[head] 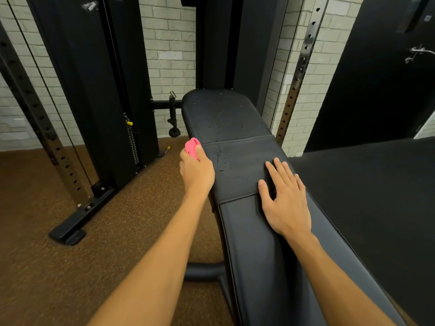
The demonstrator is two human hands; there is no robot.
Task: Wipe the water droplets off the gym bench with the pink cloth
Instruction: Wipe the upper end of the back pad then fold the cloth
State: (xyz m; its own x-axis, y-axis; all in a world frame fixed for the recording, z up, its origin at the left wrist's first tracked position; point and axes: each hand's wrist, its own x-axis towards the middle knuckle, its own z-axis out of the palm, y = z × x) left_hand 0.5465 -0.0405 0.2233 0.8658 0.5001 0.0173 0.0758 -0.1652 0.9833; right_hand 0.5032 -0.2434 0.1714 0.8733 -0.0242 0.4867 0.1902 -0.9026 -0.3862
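Fingers of the left hand (196, 170) clamp the soft, bunched pink cloth (191, 149) just left of the black padded gym bench (259, 255); light and limp, it is probably best kept wadded. The right hand (286, 196) rests on the bench, fingers apart. Water droplets (221, 118) bead its far end.

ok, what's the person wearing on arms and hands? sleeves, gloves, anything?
No sleeves in view: left arm and right arm are bare to the frame's bottom edge. No gloves, rings, watch or wristbands visible on left hand or right hand.
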